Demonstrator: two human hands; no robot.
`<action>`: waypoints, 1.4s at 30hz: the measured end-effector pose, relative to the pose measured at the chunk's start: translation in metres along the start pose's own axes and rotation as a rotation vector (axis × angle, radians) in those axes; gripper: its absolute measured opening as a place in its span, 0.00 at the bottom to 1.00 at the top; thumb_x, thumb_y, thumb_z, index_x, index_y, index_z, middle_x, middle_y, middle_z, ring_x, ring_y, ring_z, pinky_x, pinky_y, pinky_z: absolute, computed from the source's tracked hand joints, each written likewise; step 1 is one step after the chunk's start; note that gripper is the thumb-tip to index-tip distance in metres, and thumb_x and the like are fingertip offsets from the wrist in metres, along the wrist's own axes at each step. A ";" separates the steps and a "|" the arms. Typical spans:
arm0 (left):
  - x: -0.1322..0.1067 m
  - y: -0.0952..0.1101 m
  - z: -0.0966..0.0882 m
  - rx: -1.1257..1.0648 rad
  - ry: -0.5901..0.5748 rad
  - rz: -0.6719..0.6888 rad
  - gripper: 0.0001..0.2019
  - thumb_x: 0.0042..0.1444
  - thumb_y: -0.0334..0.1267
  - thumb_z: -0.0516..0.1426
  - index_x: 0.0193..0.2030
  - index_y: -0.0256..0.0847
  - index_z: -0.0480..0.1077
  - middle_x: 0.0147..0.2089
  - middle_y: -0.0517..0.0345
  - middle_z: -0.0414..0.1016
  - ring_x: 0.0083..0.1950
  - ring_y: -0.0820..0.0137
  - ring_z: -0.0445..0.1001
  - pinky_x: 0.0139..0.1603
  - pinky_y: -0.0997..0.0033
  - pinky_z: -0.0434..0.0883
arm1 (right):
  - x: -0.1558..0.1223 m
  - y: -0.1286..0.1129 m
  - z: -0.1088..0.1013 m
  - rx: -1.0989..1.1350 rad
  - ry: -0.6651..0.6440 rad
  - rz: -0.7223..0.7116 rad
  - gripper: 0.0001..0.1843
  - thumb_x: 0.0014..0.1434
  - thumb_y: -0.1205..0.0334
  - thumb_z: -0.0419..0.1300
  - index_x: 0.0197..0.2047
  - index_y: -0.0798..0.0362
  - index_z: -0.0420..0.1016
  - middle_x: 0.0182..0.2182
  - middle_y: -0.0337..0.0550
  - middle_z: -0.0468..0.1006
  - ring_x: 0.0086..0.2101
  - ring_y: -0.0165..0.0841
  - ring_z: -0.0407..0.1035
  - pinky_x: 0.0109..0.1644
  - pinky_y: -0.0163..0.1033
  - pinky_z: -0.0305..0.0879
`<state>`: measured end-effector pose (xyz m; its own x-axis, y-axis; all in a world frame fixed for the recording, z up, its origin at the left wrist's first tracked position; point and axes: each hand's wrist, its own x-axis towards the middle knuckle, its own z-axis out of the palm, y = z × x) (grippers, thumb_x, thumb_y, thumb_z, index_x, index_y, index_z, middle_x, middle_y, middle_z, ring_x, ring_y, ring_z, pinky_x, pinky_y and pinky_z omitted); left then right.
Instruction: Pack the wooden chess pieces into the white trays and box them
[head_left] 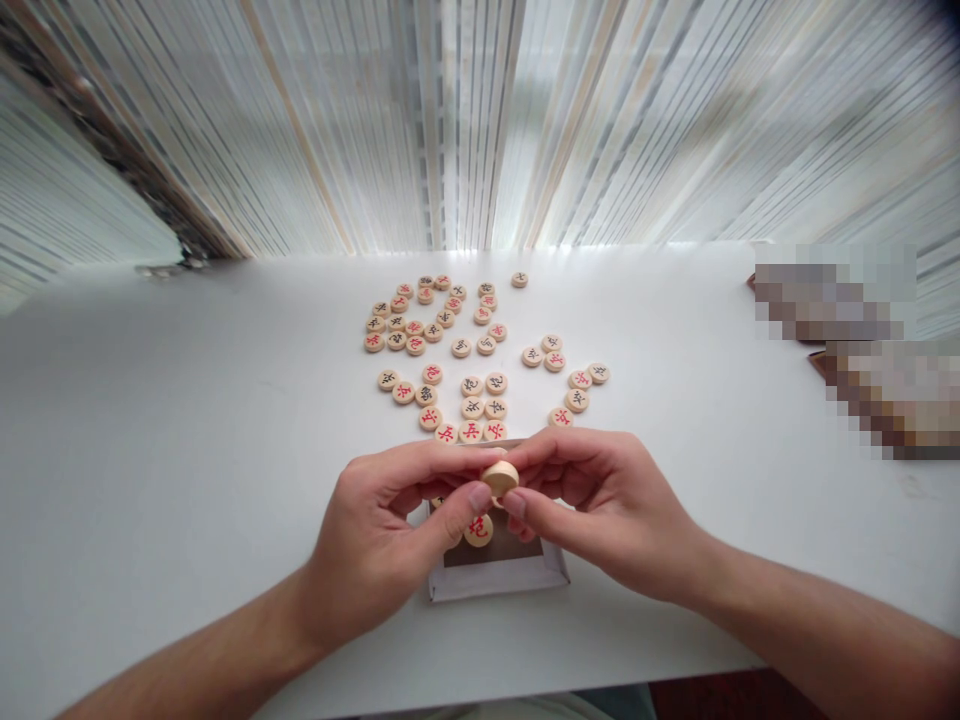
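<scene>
Both my hands meet over a small open cardboard box [517, 576] near the table's front edge. My left hand [390, 540] and my right hand [600, 505] pinch the same round wooden chess piece [500, 477] between thumbs and fingertips, its blank side facing me. Inside the box lies another piece with a red character [478, 530]. Beyond my hands, several wooden pieces with red or black characters [450, 350] lie scattered on the white table [187, 430].
A striped curtain [480, 120] hangs behind the table's far edge. Blurred brownish objects [862, 340] sit at the right side of the table. The table's front edge runs just under my forearms.
</scene>
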<state>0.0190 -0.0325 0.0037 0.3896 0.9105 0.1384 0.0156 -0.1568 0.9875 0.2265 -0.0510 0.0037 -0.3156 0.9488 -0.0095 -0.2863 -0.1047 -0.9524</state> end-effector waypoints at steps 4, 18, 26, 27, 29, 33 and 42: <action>0.000 0.002 -0.001 -0.066 0.002 -0.055 0.11 0.64 0.26 0.66 0.50 0.42 0.85 0.45 0.54 0.90 0.39 0.69 0.89 0.43 0.79 0.86 | -0.003 0.005 -0.004 -0.188 0.012 -0.155 0.16 0.58 0.72 0.76 0.49 0.50 0.87 0.36 0.42 0.88 0.35 0.32 0.83 0.41 0.33 0.82; -0.003 0.003 -0.003 -0.079 -0.209 -0.101 0.14 0.69 0.35 0.64 0.59 0.44 0.83 0.39 0.52 0.88 0.40 0.65 0.86 0.43 0.71 0.85 | -0.001 0.005 -0.010 -0.786 0.011 -0.689 0.16 0.65 0.70 0.70 0.56 0.51 0.84 0.30 0.43 0.81 0.26 0.29 0.75 0.31 0.33 0.76; 0.000 0.009 0.001 -0.191 -0.198 -0.166 0.14 0.73 0.36 0.59 0.60 0.47 0.83 0.51 0.51 0.88 0.46 0.64 0.87 0.46 0.72 0.85 | -0.002 0.004 -0.010 -0.868 0.054 -0.734 0.16 0.66 0.69 0.69 0.57 0.52 0.83 0.32 0.44 0.81 0.28 0.30 0.76 0.33 0.33 0.77; 0.000 0.009 0.001 -0.188 -0.206 -0.165 0.14 0.73 0.36 0.58 0.60 0.46 0.83 0.53 0.51 0.88 0.48 0.63 0.87 0.47 0.72 0.85 | -0.002 0.004 -0.009 -0.867 0.060 -0.740 0.16 0.66 0.70 0.69 0.56 0.53 0.83 0.32 0.45 0.81 0.28 0.30 0.76 0.33 0.33 0.77; 0.000 0.010 0.000 -0.172 -0.219 -0.156 0.14 0.73 0.35 0.58 0.59 0.46 0.83 0.53 0.51 0.88 0.49 0.63 0.87 0.47 0.72 0.84 | -0.002 0.004 -0.009 -0.880 0.063 -0.745 0.14 0.65 0.70 0.70 0.54 0.55 0.83 0.32 0.45 0.81 0.28 0.30 0.76 0.33 0.33 0.76; 0.000 0.010 0.001 -0.117 -0.212 -0.138 0.14 0.74 0.35 0.57 0.58 0.45 0.84 0.50 0.52 0.89 0.45 0.66 0.87 0.47 0.74 0.84 | -0.005 0.005 -0.008 -0.961 0.068 -0.733 0.13 0.65 0.68 0.70 0.53 0.55 0.82 0.30 0.44 0.79 0.27 0.31 0.73 0.30 0.35 0.73; 0.002 -0.001 -0.010 0.195 0.037 0.063 0.09 0.71 0.34 0.60 0.48 0.40 0.84 0.38 0.57 0.87 0.37 0.70 0.84 0.42 0.76 0.80 | -0.010 -0.001 -0.008 -1.206 -0.049 -0.674 0.05 0.67 0.61 0.66 0.40 0.53 0.77 0.26 0.39 0.75 0.24 0.31 0.66 0.28 0.37 0.63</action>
<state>0.0105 -0.0271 0.0041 0.3611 0.9096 0.2056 0.1722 -0.2817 0.9439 0.2374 -0.0580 0.0019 -0.4686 0.6989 0.5404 0.5497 0.7095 -0.4409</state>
